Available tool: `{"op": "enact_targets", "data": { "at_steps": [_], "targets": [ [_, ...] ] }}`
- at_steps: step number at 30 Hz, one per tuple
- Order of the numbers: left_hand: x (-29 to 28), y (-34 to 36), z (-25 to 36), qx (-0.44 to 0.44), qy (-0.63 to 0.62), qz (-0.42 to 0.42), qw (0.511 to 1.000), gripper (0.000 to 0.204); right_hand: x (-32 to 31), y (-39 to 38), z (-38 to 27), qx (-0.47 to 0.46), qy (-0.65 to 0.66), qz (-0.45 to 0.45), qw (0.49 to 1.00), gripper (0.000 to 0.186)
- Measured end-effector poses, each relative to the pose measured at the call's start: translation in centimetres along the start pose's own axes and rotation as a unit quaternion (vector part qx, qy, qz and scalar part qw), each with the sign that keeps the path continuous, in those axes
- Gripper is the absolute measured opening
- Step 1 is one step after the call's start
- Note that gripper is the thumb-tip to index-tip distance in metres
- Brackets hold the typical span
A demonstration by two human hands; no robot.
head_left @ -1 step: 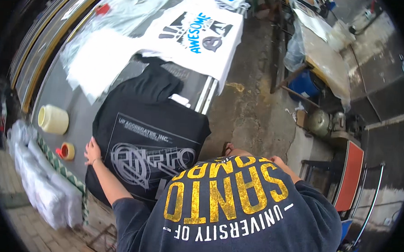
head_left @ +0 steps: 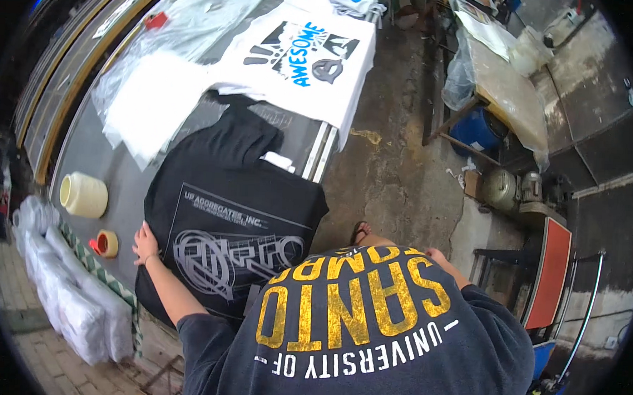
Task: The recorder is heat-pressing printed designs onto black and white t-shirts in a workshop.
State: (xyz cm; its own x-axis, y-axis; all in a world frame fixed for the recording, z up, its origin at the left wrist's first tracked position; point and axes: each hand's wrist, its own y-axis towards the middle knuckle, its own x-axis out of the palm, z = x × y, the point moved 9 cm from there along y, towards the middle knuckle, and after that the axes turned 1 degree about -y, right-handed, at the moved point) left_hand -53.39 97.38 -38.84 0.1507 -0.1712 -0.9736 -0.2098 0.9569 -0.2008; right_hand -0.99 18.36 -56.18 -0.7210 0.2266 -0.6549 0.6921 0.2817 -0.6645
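A black T-shirt [head_left: 224, 178] with a pale printed design lies spread on the grey table [head_left: 90, 150]. My left hand [head_left: 146, 244] rests at its left edge with fingers apart. My right hand [head_left: 435, 255] is low at my right side, its fingers largely hidden by my printed dark shirt. Just left of my left hand are a tape roll [head_left: 108, 244] and a cream plastic jar [head_left: 84, 195]. Farther up the table, a white T-shirt [head_left: 295, 67] with a blue and black print lies beside pale sheets [head_left: 149, 103].
Wrapped white bundles [head_left: 75, 292] sit at the table's left side. A concrete aisle [head_left: 390, 165] runs along the right, bordered by a worktable [head_left: 501, 85], blue drum [head_left: 474, 131], small compressor [head_left: 503, 189] and red-topped chair [head_left: 545, 274]. Long rails [head_left: 58, 77] line the far left.
Very little differs. The view has shifted slightly, and my left hand appears a touch lower at the black T-shirt's edge.
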Motion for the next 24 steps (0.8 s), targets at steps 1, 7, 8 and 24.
{"op": "enact_targets", "data": {
  "at_steps": [1,7,8,24],
  "targets": [
    [0.0,0.7,0.0,0.009,0.000,-0.007,1.000,0.058,0.4,-0.4,2.1,0.043,0.018,0.002,0.999,0.025],
    [-5.6,-9.1,7.2,0.142,-0.075,0.325,0.932,0.046,-1.9,1.4,19.6,0.010,0.072,-0.027,0.997,0.025],
    [-6.9,-12.4,11.0,0.215,-0.121,0.368,0.896,0.041,-1.6,3.2,18.4,-0.011,0.079,-0.021,0.997,0.025],
    [5.4,-28.0,42.5,0.354,-0.353,0.140,0.855,0.024,-18.7,26.4,-13.7,-0.264,0.242,0.002,0.934,0.012]
  ]
}}
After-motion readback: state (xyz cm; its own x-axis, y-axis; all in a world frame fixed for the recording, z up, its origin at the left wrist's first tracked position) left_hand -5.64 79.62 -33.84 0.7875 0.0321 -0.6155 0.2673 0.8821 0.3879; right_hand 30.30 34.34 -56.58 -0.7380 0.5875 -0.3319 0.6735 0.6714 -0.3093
